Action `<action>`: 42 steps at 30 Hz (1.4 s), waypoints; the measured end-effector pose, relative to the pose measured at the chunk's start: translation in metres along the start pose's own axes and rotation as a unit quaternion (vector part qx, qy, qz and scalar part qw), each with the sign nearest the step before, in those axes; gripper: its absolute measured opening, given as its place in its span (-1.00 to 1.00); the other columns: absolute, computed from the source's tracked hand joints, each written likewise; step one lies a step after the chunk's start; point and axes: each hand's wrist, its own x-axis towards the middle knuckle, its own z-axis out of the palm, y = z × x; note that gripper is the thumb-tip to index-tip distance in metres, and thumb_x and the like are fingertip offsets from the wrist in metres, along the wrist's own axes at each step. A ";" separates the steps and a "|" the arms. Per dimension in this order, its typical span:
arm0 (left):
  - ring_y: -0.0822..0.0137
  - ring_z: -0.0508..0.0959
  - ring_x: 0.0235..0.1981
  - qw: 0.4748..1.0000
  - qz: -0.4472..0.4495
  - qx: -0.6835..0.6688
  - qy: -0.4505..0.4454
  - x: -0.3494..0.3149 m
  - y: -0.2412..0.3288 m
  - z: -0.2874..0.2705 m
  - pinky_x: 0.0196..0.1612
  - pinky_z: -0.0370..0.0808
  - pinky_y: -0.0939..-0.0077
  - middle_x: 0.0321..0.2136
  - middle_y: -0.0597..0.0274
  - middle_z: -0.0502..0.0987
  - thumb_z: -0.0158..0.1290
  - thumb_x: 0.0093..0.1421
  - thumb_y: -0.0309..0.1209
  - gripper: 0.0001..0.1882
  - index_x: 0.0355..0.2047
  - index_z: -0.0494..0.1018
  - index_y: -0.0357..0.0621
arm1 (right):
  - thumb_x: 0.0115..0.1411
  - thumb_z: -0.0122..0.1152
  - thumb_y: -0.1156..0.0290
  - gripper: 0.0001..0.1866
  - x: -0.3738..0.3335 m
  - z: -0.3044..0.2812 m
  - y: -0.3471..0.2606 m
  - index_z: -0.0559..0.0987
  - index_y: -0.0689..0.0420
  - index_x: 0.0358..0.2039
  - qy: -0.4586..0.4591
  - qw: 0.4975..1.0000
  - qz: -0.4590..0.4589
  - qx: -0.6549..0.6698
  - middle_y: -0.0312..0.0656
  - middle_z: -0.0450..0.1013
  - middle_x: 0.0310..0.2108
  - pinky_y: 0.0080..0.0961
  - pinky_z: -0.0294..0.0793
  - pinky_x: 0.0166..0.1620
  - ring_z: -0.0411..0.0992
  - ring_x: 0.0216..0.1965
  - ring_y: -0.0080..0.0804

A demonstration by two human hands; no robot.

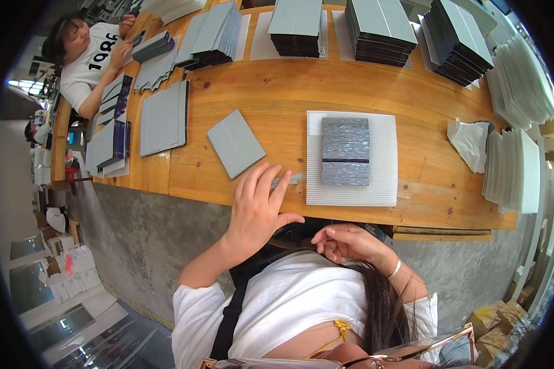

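Hand (L) (253, 212) — nr gry strip (297, 178).

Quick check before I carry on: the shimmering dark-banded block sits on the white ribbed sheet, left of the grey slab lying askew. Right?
Not quite: the head view shows the shimmering dark-banded block on the white ribbed sheet, but right of the grey slab lying askew.

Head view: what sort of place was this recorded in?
Probably a small workshop or packing room: a large wooden worktable bears tall stacks of flat grey pieces, piles of white sheets stand toward its right end, and a co-worker is at its far left.
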 end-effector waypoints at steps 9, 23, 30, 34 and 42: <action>0.16 0.53 -0.16 0.997 0.049 -0.014 0.061 -0.030 -0.003 0.013 -0.15 0.53 0.32 -0.20 0.20 0.52 0.31 -0.03 -0.40 -0.49 0.01 0.60 -0.15 | 0.48 -0.12 0.31 -0.60 0.060 -0.005 0.021 0.46 0.29 0.16 0.015 0.990 -0.029 0.135 -0.10 0.54 -0.04 -0.50 0.55 0.05 0.54 -0.11 -0.39; 0.27 0.55 -0.32 0.977 0.176 0.030 0.114 -0.035 -0.018 0.011 -0.33 0.54 0.42 -0.35 0.25 0.55 0.22 -0.01 -0.48 -0.69 -0.19 0.65 -0.19 | 0.49 -0.17 0.33 -0.59 0.065 -0.010 0.036 0.42 0.32 0.19 0.024 0.983 -0.029 0.181 -0.01 0.53 0.00 -0.42 0.57 0.09 0.56 -0.07 -0.28; 0.28 0.55 -0.32 0.979 0.166 -0.004 0.119 -0.027 -0.010 0.016 -0.32 0.54 0.43 -0.35 0.29 0.56 0.25 -0.02 -0.49 -0.66 -0.16 0.66 -0.15 | 0.50 -0.19 0.34 -0.58 0.059 -0.021 0.048 0.41 0.34 0.19 0.023 0.980 -0.052 0.193 0.02 0.52 0.00 -0.41 0.57 0.10 0.55 -0.04 -0.25; 0.28 0.55 -0.31 0.979 0.170 -0.016 0.109 -0.023 -0.011 0.019 -0.30 0.56 0.41 -0.35 0.29 0.56 0.26 0.00 -0.48 -0.66 -0.15 0.66 -0.14 | 0.50 -0.20 0.34 -0.58 0.057 -0.023 0.048 0.40 0.34 0.21 0.007 0.977 -0.063 0.204 0.02 0.52 0.00 -0.41 0.57 0.10 0.55 -0.04 -0.25; 0.25 0.58 -0.28 0.961 0.256 0.032 0.097 -0.025 -0.016 0.015 -0.25 0.58 0.39 -0.30 0.25 0.56 0.21 0.02 -0.48 -0.70 -0.17 0.63 -0.18 | 0.50 -0.20 0.36 -0.58 0.050 -0.030 0.050 0.39 0.35 0.21 -0.001 0.969 -0.084 0.233 0.02 0.51 0.00 -0.41 0.58 0.08 0.55 -0.06 -0.26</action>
